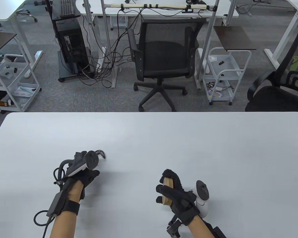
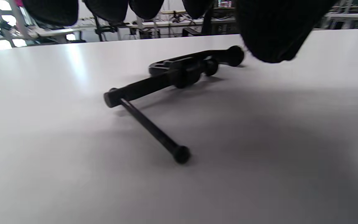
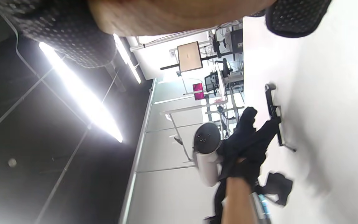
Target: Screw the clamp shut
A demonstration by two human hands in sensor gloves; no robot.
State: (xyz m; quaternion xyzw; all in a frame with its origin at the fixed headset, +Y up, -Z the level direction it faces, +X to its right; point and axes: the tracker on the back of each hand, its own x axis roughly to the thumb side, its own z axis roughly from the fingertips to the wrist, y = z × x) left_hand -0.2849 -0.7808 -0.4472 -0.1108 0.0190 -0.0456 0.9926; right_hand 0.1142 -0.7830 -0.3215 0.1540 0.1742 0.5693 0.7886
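1. Left hand (image 1: 85, 173) is sitting low over the tabletop (image 1: 188, 138) at the left, white tracker (image 1: 85, 162) strapped on its back, cable trailing off the wrist.
2. Left wrist view: fingertips (image 2: 269, 34) are hanging just above the surface, gripping nothing; how far the fingers are spread, cannot tell.
3. Black clamp (image 2: 179, 73) is lying flat on the tabletop just beyond the left hand; in the table view only its curved frame end (image 1: 101, 153) is peeking out past the tracker.
4. Clamp's screw is pointing back toward the hand, with the crossbar handle (image 2: 151, 127) resting on the surface; screw pad and frame jaw are looking close together, contact unclear.
5. Right hand (image 1: 175, 192) is hovering well apart from the clamp on the right side, fingers curled around a round wooden block (image 1: 167, 191), gripping it edge-on.
6. Right tracker (image 1: 202, 197) is sitting on the back of that hand.
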